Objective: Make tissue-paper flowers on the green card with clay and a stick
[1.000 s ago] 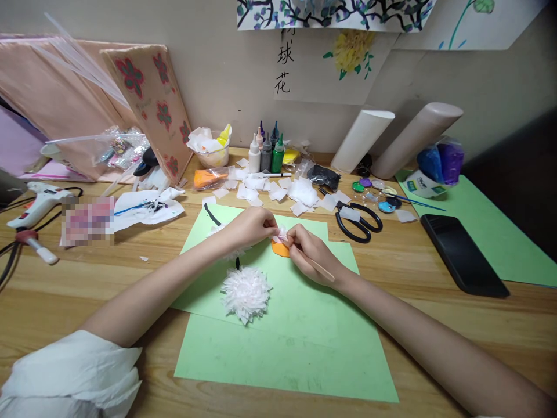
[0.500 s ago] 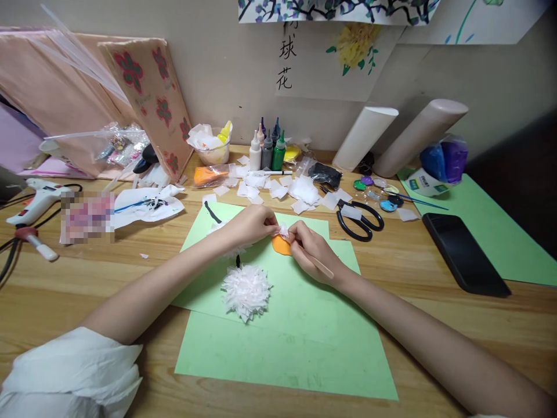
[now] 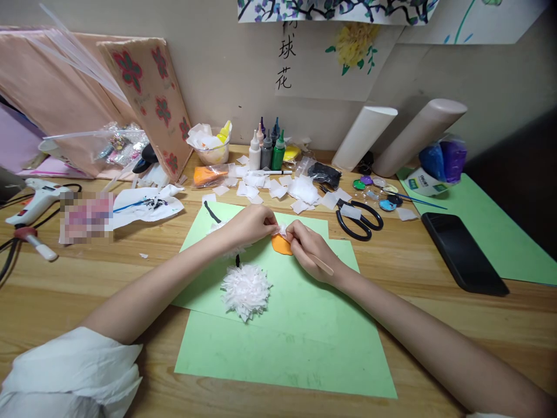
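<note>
An orange disc point(image 3: 282, 245) lies on the green paper point(image 3: 304, 342), with a small crumpled white tissue piece point(image 3: 282, 230) on its upper part. My left hand point(image 3: 259, 223) reaches in from the left, its fingers pinched at the tissue. From the right, my right hand point(image 3: 311, 249) has its fingers closed round a thin wooden stick point(image 3: 321, 264), right at the disc's edge. A fluffy white tissue flower point(image 3: 246, 290) sits below on the paper. Another white flower is partly hidden under my left forearm, near black painted stems point(image 3: 212, 212).
Black scissors point(image 3: 360, 220) and white tissue squares point(image 3: 303, 190) lie behind the paper, before paint bottles point(image 3: 267, 152) and a tub point(image 3: 213, 152). A black phone point(image 3: 463, 252) is at the right. At the left are a glue gun point(image 3: 37, 200) and a stained sheet point(image 3: 148, 209).
</note>
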`<action>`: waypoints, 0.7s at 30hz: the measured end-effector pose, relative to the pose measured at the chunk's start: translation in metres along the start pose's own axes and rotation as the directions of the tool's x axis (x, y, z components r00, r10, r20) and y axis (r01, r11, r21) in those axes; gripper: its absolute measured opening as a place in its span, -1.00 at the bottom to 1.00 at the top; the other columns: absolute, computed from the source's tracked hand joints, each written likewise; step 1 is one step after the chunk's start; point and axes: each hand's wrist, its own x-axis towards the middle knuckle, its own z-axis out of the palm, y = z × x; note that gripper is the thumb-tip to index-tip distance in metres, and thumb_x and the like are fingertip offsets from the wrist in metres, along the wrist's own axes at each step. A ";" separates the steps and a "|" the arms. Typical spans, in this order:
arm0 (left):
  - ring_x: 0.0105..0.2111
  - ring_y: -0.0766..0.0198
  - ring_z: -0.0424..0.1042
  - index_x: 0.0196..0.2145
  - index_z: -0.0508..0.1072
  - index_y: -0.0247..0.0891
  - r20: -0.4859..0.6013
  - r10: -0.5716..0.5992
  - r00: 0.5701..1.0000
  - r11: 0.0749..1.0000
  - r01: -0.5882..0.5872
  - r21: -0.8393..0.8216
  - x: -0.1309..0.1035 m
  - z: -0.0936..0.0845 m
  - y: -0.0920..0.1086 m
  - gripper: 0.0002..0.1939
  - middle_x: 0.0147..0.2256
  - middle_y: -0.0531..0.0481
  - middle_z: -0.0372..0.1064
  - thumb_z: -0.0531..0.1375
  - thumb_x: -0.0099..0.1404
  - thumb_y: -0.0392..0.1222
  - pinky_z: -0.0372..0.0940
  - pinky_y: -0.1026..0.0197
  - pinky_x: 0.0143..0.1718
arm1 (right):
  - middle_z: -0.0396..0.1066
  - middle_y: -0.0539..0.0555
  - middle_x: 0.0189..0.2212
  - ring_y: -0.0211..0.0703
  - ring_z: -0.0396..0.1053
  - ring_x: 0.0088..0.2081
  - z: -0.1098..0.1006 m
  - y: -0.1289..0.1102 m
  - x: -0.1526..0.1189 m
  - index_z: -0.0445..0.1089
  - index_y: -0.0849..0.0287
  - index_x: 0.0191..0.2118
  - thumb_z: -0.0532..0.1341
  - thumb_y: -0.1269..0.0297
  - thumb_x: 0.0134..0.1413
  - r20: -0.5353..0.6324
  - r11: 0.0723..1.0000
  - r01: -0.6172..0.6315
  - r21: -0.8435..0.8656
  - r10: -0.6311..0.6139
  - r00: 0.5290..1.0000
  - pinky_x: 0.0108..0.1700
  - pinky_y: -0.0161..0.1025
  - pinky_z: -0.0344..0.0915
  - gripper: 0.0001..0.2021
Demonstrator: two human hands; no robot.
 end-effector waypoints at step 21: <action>-0.40 0.26 0.43 -0.39 0.53 -0.32 -0.004 0.011 1.000 1.000 -0.011 0.007 0.000 0.001 -0.001 -0.81 -0.38 -0.07 0.52 0.13 0.18 -0.23 0.22 0.29 -0.41 | 0.20 -0.03 -0.45 -0.21 0.16 -0.46 0.000 0.002 -0.002 0.09 0.11 -0.34 -0.03 0.43 0.08 -0.036 0.998 -0.045 0.042 0.047 0.998 -0.39 -0.29 0.07 -0.92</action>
